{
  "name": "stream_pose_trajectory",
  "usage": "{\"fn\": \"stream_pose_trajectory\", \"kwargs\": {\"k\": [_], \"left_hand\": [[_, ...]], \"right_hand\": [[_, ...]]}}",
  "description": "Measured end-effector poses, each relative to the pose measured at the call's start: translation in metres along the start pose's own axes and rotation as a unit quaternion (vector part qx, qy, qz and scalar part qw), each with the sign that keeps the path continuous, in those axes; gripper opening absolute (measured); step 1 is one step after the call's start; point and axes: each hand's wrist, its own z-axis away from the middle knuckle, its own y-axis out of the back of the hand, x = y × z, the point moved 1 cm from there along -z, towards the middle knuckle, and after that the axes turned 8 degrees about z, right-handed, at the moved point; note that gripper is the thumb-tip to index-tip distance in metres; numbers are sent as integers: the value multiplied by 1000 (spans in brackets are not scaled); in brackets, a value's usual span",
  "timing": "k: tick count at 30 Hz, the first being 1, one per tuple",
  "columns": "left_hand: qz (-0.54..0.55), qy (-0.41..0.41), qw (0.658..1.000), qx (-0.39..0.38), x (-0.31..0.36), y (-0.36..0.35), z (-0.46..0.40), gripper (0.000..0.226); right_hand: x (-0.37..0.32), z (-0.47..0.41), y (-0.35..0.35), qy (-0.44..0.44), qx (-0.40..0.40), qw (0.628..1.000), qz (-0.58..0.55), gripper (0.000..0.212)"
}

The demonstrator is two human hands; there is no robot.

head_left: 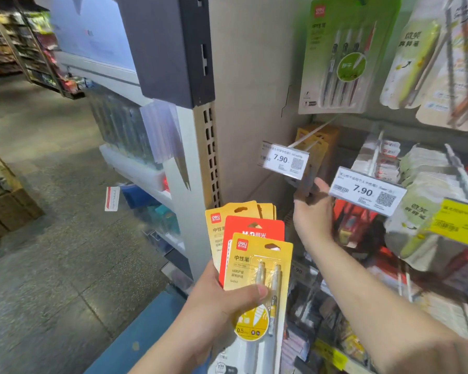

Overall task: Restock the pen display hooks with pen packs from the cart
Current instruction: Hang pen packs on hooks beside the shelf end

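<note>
Head view showed the left hand (222, 298) gripping a fan of pen packs (254, 263), thumb across the front yellow one; up to its right, the right hand (312, 211) pinched a hanging pack (307, 179) beneath the hook (308, 136).

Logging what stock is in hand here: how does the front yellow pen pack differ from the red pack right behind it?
The front yellow pen pack has a yellow card with a small red Deli logo; the red pack has a red card with white M&G lettering. The yellow pack shows nearly in full, its two pens visible; the red pack is mostly covered, only its top showing. Both have a hang hole and sit fanned in the left hand, whose thumb presses on the yellow one.
</note>
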Motion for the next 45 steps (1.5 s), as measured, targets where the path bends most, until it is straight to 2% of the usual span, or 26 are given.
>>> {"fn": "stream_pose_trajectory", "kwargs": {"k": [2, 5, 7, 10, 12, 14, 18, 23, 26, 28, 32, 43, 45], "left_hand": [[15, 6, 1000, -3, -4, -3, -1, 60], [46, 13, 999, -15, -13, -9, -3, 64], [49, 8, 998, -25, -18, -14, -3, 57], [59, 6, 998, -34, -19, -21, -4, 52], [60, 2, 997, -40, -18, -24, -8, 53], [56, -8, 997, -46, -15, -29, -10, 48], [51, -26, 996, -65, -10, -39, -13, 43], [44, -22, 995, -89, -7, -51, -10, 28], [71, 28, 994, -84, -9, -55, -13, 42], [80, 35, 993, -83, -10, -58, -15, 41], [74, 17, 993, -90, -11, -63, -14, 35], [67, -14, 995, -73, -12, -65, -10, 40], [61, -19, 995, -72, -13, -63, -10, 35]], "right_hand": [[10, 25, 4, -26, -17, 1000, 3, 41], [26, 59, 18, -45, -45, 997, -50, 24], [31, 75, 29, -78, -41, 993, -78, 13], [27, 93, 48, -115, -39, 987, -105, 26], [18, 103, 63, -120, -77, 980, -137, 33], [9, 111, 74, -95, -138, 977, -132, 31], [-1, 118, 85, -59, -213, 973, -65, 10], [2, 119, 90, -90, -186, 968, -141, 10], [4, 120, 93, -135, -133, 955, -230, 17], [5, 121, 95, -162, -99, 945, -265, 19], [9, 121, 96, -174, -70, 945, -269, 21], [16, 116, 84, -205, -61, 934, -285, 21], [14, 116, 81, -210, -75, 930, -292, 23]]}}
